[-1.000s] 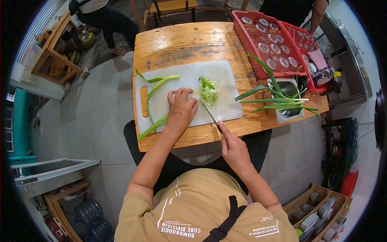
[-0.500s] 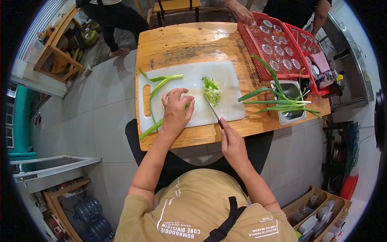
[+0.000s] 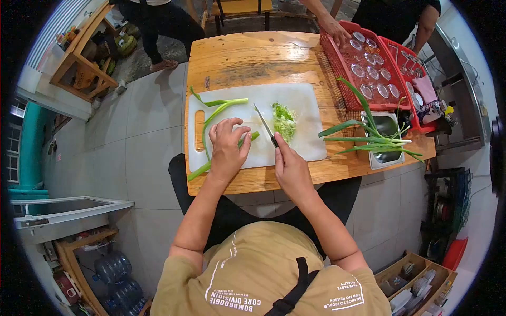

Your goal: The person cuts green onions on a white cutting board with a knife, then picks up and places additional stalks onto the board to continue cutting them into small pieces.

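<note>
On the white cutting board (image 3: 311,113) my left hand (image 3: 227,149) has its fingers curled over a green spring onion stalk (image 3: 255,136), whose cut end shows past the fingertips. My right hand (image 3: 293,173) grips a knife (image 3: 265,121) by its black handle. The blade points up and left, between the stalk and a small heap of chopped spring onion (image 3: 284,122). Another spring onion leaf (image 3: 232,102) lies bent along the board's left side. More whole spring onions (image 3: 377,140) rest across a metal container (image 3: 389,124) to the right.
A red crate (image 3: 340,63) of upturned glasses stands at the table's back right, with another person's hand (image 3: 336,30) at its rim. A second red basket (image 3: 408,66) sits beside it. Another person's legs (image 3: 158,37) are beyond the wooden table (image 3: 253,52).
The knife has moved left, from the edge of the chopped heap toward the stalk under my left hand. The other person's hand has shifted along the crate. The whole view has shifted slightly.
</note>
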A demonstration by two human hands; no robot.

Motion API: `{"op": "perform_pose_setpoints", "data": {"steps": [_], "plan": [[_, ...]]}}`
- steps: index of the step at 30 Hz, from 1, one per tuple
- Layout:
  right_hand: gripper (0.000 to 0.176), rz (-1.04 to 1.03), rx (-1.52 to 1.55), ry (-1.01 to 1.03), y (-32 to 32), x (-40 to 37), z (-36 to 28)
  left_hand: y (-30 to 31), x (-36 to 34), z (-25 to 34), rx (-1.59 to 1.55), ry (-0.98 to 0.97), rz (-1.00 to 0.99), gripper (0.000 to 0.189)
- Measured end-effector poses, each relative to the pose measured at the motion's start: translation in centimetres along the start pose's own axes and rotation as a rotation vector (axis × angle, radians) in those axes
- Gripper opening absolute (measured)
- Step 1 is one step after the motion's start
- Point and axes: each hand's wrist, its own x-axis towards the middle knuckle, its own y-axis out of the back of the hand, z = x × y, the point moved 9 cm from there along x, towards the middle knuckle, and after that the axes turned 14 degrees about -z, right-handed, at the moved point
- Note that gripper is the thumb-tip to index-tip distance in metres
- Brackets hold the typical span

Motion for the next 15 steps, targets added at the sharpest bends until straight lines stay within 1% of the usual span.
{"op": "perform_pose_setpoints", "data": {"steps": [2,4,5,6,7,8,9,10,11,12,13,14,15], "plan": [[0.045,-0.010,0.016,-0.005,0.0,-0.7,0.3,0.1,-0.1,-0.5,0.000,0.011,-0.005,0.016],[0.045,0.084,0.036,0.050,0.9,-2.2,0.4,-0.1,0.1,-0.5,-0.003,0.002,-0.014,0.017],[0.045,0.085,0.036,0.044,1.1,-2.9,0.5,-0.4,0.2,-0.3,-0.006,-0.010,-0.022,0.017],[0.045,0.088,0.104,0.022,1.5,-3.5,0.6,-0.6,0.5,0.0,-0.011,-0.015,-0.027,0.017],[0.045,0.093,0.172,0.001,1.9,-4.1,0.9,-0.9,0.9,0.5,-0.032,-0.033,-0.031,0.021],[0.045,0.100,0.169,-0.005,2.5,-4.7,0.9,-1.2,1.4,1.2,-0.053,-0.050,-0.033,0.024],[0.045,0.038,0.272,-0.101,2.3,-5.0,1.9,-1.5,1.8,1.8,-0.057,-0.058,-0.035,0.024],[0.045,-0.024,0.376,-0.197,1.9,-5.4,2.9,-1.8,2.2,2.7,-0.044,-0.086,-0.039,0.028],[0.045,-0.016,0.374,-0.200,2.1,-5.7,3.1,-2.2,2.4,3.5,-0.032,-0.114,-0.042,0.032],[0.045,-0.023,0.438,-0.234,1.9,-5.9,3.8,-2.5,2.7,4.0,-0.036,-0.120,-0.042,0.032],[0.046,-0.030,0.504,-0.268,1.8,-6.2,4.3,-2.8,2.8,4.6,-0.007,-0.136,-0.052,0.037],[0.046,-0.026,0.504,-0.268,2.0,-6.3,4.3,-3.1,2.9,5.0,0.024,-0.150,-0.062,0.041],[0.046,-0.023,0.547,-0.276,2.1,-6.5,4.4,-3.3,3.0,5.1,0.024,-0.153,-0.062,0.041]]}}
